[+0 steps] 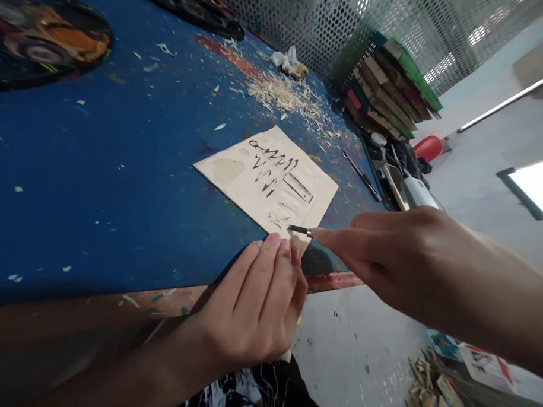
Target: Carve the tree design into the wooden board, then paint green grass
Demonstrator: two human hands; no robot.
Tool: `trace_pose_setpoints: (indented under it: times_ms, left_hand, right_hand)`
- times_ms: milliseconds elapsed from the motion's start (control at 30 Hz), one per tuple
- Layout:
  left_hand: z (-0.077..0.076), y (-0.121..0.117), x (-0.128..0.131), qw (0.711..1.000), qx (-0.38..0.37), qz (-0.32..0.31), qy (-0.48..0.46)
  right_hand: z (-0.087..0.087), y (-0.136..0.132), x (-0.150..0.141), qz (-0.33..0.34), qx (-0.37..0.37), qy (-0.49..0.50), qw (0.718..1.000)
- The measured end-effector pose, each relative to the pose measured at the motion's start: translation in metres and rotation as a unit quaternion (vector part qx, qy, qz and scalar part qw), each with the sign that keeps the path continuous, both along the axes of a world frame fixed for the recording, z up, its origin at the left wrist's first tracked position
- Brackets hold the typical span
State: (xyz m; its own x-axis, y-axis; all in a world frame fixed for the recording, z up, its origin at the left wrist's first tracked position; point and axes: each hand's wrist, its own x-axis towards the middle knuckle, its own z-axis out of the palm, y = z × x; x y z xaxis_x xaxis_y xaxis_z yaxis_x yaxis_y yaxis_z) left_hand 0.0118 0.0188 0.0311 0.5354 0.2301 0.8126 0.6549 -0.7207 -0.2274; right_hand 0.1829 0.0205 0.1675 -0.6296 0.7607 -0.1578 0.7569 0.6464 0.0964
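Note:
A pale square wooden board (237, 169) with black markings and carved grooves lies on the blue table (98, 179), near its front edge. My right hand (385, 255) is closed around a thin carving tool (299, 230), whose metal tip touches the board's near corner. My left hand (254, 304) rests at the table edge with its fingers together, the fingertips pressing on the board's near corner right beside the tool tip.
Wood shavings (279, 94) are heaped behind the board, with a crumpled rag (288, 61) beyond. A stack of painted boards (389, 89) leans at the back right against a perforated metal screen (331, 27). Dark tools (361, 174) lie right of the board. Painted round plates (41, 38) sit far left.

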Motion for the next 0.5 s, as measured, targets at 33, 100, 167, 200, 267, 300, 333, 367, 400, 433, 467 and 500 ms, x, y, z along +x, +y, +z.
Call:
trace_pose_setpoints:
  times_ms: [33, 100, 167, 200, 267, 300, 333, 367, 400, 433, 467, 500]
  left_hand:
    - [0.0, 0.0, 0.0, 1.0, -0.001, -0.001, -0.003]
    - [0.0, 0.001, -0.002, 1.0, 0.005, -0.008, 0.015]
    - [0.002, 0.002, -0.004, 0.999, 0.008, -0.017, 0.051]
    - [0.003, 0.002, -0.006, 0.998, 0.006, -0.017, 0.062]
    - [0.004, 0.002, -0.008, 0.997, -0.001, -0.022, 0.075]
    - [0.004, 0.002, -0.009, 0.997, -0.004, -0.023, 0.08]
    - [0.004, 0.002, -0.01, 0.996, -0.004, -0.026, 0.086]
    - [0.003, 0.001, -0.01, 0.995, -0.003, -0.028, 0.092]
    - [0.002, 0.001, -0.011, 0.995, 0.0, -0.03, 0.097]
    - [0.001, 0.001, -0.011, 0.994, 0.003, -0.032, 0.101]
    - [0.0, 0.001, -0.011, 0.994, 0.005, -0.034, 0.102]
    - [0.0, 0.001, -0.011, 0.994, 0.003, -0.036, 0.102]
  right_hand:
    - [0.0, 0.0, 0.0, -0.003, -0.001, -0.002, 1.0]
    - [-0.001, -0.001, -0.001, -0.01, -0.009, -0.002, 1.0]
    - [-0.002, -0.002, -0.001, -0.014, -0.015, 0.007, 1.0]
    - [-0.003, -0.003, -0.001, -0.009, -0.013, 0.016, 1.0]
    - [-0.007, -0.005, 0.0, 0.004, -0.004, 0.034, 0.999]
    - [-0.009, -0.007, 0.001, 0.01, 0.004, 0.041, 0.999]
    - [-0.012, -0.008, 0.003, 0.012, 0.012, 0.046, 0.999]
    - [-0.014, -0.01, 0.006, 0.011, 0.019, 0.047, 0.999]
    - [-0.017, -0.012, 0.008, 0.01, 0.025, 0.045, 0.999]
    - [-0.019, -0.013, 0.011, 0.01, 0.031, 0.043, 0.999]
    - [-0.021, -0.014, 0.014, 0.013, 0.036, 0.041, 0.998]
    - [-0.024, -0.014, 0.016, 0.015, 0.038, 0.039, 0.998]
